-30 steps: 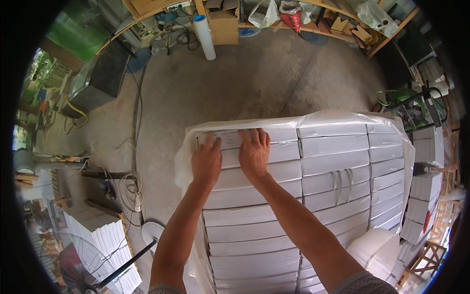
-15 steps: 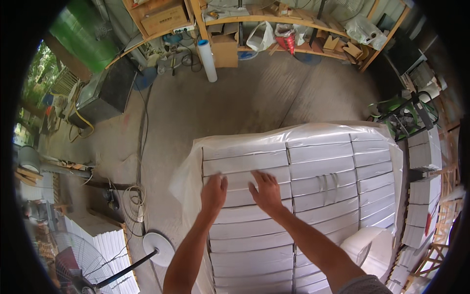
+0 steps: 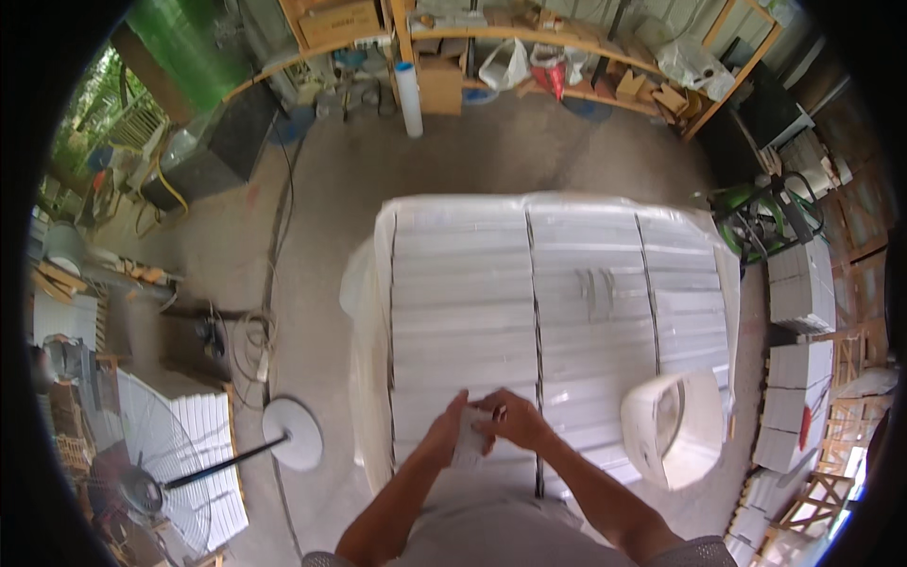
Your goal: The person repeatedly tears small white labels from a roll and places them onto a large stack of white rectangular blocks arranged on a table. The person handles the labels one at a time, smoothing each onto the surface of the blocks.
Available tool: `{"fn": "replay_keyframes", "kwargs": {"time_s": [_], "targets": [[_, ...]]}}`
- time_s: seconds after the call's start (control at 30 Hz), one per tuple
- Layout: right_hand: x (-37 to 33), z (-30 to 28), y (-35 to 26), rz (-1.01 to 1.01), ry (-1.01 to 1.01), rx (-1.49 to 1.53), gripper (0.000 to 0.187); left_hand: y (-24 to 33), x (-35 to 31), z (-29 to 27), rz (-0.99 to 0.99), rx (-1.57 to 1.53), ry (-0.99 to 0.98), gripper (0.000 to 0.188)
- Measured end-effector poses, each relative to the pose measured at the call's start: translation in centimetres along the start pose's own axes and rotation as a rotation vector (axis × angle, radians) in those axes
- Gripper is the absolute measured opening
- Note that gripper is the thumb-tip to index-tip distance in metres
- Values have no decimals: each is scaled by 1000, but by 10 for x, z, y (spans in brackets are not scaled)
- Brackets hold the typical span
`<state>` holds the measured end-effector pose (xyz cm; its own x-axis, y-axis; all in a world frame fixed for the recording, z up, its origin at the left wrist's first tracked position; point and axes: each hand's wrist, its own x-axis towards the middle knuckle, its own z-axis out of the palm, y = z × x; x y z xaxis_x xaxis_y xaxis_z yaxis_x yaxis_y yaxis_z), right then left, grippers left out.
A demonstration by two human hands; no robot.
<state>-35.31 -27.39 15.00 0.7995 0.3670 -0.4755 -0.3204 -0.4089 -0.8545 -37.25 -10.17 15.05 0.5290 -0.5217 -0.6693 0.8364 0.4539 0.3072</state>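
Close to my body, my left hand (image 3: 444,438) is closed around a small whitish, see-through piece (image 3: 470,442) whose kind I cannot make out. My right hand (image 3: 515,421) meets it from the other side, its fingers curled in and pinching at the piece. Both hands are over the near left part of a wide stack of long white packs (image 3: 463,288), laid in three columns under clear plastic film (image 3: 385,248). Two thin curved strips (image 3: 596,294) lie on the middle column.
A hollow white roll or tub (image 3: 652,444) rests on the stack's near right. A pedestal fan (image 3: 142,487) with a round base (image 3: 295,433) stands left. White stacks (image 3: 792,392) line the right side. Wooden shelves (image 3: 567,42) and a standing blue-ended roll (image 3: 409,102) are at the back.
Both hands have drawn back from flat over the stack's far left packs toward my body and come together around the small whitish piece. The view has shifted, with the stack appearing higher.
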Motion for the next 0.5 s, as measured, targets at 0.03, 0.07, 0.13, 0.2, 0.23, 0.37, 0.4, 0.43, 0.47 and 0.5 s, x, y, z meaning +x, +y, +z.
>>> {"fn": "replay_keyframes", "kwargs": {"time_s": [0.03,0.07,0.13,0.2,0.23,0.37,0.4,0.43,0.47,0.5], "targets": [[-11,-1,-4,30,-4,-15,38,-10,-3,-2,-12,-19,-52,63],[-18,0,-7,40,-17,-33,36,-16,-5,-2,0,-36,-97,66],[-35,2,-5,29,-15,13,35,-20,-18,9,11,-17,-123,68],[-49,2,-11,79,-30,59,33,-25,-33,20,16,12,-126,69],[-58,1,-22,138,-47,82,32,-27,-40,25,13,28,-116,69],[-83,7,-17,233,-49,252,30,-39,-55,31,21,81,-157,67],[-90,10,-18,160,-11,234,29,-42,-56,31,31,100,-159,66],[-97,13,-21,88,27,216,29,-46,-56,28,42,120,-160,66],[-102,15,-22,16,65,197,28,-48,-57,27,52,139,-162,65],[-106,16,-21,30,71,184,29,-50,-58,28,47,130,-195,64]]}}
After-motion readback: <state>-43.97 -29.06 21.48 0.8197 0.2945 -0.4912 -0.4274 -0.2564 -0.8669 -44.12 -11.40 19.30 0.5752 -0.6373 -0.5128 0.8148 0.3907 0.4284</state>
